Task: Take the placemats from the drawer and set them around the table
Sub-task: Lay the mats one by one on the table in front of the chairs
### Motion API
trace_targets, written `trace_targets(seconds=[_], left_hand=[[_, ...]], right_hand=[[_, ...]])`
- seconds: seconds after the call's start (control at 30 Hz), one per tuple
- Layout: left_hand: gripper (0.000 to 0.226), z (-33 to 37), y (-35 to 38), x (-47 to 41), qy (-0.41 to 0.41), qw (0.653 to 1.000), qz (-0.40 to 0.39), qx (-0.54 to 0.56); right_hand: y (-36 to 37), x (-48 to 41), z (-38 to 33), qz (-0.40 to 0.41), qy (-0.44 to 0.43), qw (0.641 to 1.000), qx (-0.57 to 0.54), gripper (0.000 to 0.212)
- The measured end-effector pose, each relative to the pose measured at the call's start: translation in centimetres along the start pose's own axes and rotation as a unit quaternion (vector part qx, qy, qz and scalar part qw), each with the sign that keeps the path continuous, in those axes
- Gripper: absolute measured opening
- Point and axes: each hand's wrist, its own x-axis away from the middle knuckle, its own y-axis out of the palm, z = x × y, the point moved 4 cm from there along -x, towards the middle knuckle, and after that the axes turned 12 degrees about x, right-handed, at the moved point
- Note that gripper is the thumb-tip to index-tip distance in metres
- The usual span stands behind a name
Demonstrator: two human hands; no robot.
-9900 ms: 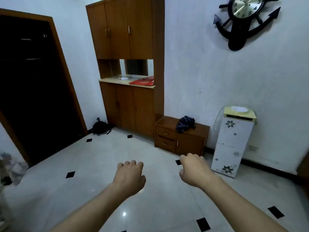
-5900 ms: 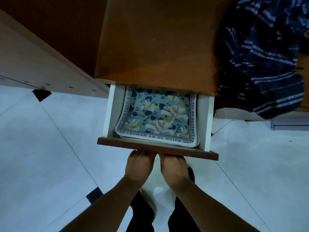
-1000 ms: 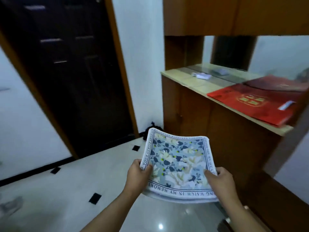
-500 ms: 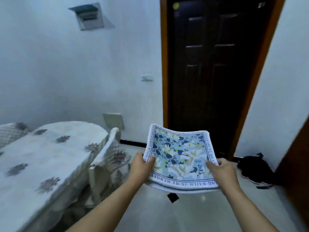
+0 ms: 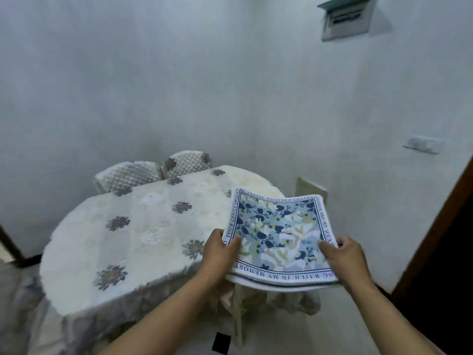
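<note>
while both hands grip placemats (image 5: 279,234), table (image 5: 133,234) beside.

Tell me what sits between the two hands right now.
In the head view, the stack of floral placemats spans the gap, the left hand gripping its left edge and the right hand its right edge.

A single head-worn view looks forward and down from standing height, close over both forearms, facing the cloth-covered surface (image 5: 143,226) and the white wall (image 5: 204,85) behind it.
</note>
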Motion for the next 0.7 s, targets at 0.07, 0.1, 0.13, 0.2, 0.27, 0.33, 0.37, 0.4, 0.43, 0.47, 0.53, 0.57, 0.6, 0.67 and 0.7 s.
trace_targets(seconds=[0.07,0.1,0.13,0.2,0.27,0.33,0.37,0.4,0.43,0.47,0.53,0.57,0.6,0.67,0.7], left_hand=[[0.03,-0.2,-2.2,-1.8,-0.005,0.999,0.049,-0.005],[0.031,-0.4,-3.6,-2.7,-0.008,0.997,0.076,-0.013],[0.031,-0.7,-4.9,-3.3,-0.011,0.995,0.101,-0.017],[0.031,-1.4,-7.9,-4.7,-0.026,0.989,0.145,-0.014],[0.032,-2.3,-10.6,-5.9,-0.04,0.983,0.178,-0.017],[0.031,-3.2,-13.4,-7.5,-0.052,0.976,0.212,-0.025],[0.03,-3.8,-14.8,-8.4,-0.055,0.972,0.225,-0.029],[0.028,-4.3,-16.0,-9.3,-0.057,0.97,0.234,-0.034],[0.027,-4.9,-17.4,-10.6,-0.058,0.968,0.242,-0.038],[0.025,-5.6,-18.7,-12.0,-0.058,0.967,0.245,-0.041],[0.024,-6.8,-21.1,-15.1,-0.057,0.967,0.246,-0.041],[0.024,-7.2,-22.1,-16.4,-0.056,0.967,0.245,-0.041],[0.024,-7.6,-23.2,-18.1,-0.055,0.967,0.244,-0.041],[0.025,-8.3,-25.1,-20.9,-0.052,0.968,0.242,-0.039],[0.025,-8.6,-25.9,-22.2,-0.05,0.969,0.24,-0.038]], right_hand=[[3.1,-3.2,-2.2,-0.047,-0.025,0.999,0.003,0.014],[4.9,-4.6,-3.4,-0.067,-0.041,0.997,0.004,0.015],[6.7,-5.6,-4.7,-0.085,-0.057,0.995,0.009,0.017],[10.7,-7.3,-7.0,-0.121,-0.084,0.989,0.027,0.025],[14.3,-8.3,-9.5,-0.143,-0.115,0.982,0.043,0.029],[18.3,-9.5,-11.3,-0.157,-0.138,0.976,0.06,0.029],[20.4,-10.0,-12.3,-0.165,-0.14,0.974,0.061,0.029],[22.2,-10.4,-13.1,-0.173,-0.143,0.973,0.06,0.029],[24.3,-10.9,-13.9,-0.181,-0.145,0.971,0.058,0.029],[26.3,-11.5,-14.7,-0.185,-0.145,0.97,0.056,0.029],[30.2,-12.7,-16.1,-0.19,-0.148,0.969,0.058,0.028],[31.6,-13.3,-16.8,-0.188,-0.149,0.969,0.056,0.03],[33.2,-14.0,-17.7,-0.183,-0.152,0.97,0.057,0.035],[36.3,-15.4,-19.0,-0.181,-0.141,0.971,0.07,0.034],[37.5,-15.9,-19.6,-0.18,-0.132,0.972,0.079,0.032]])
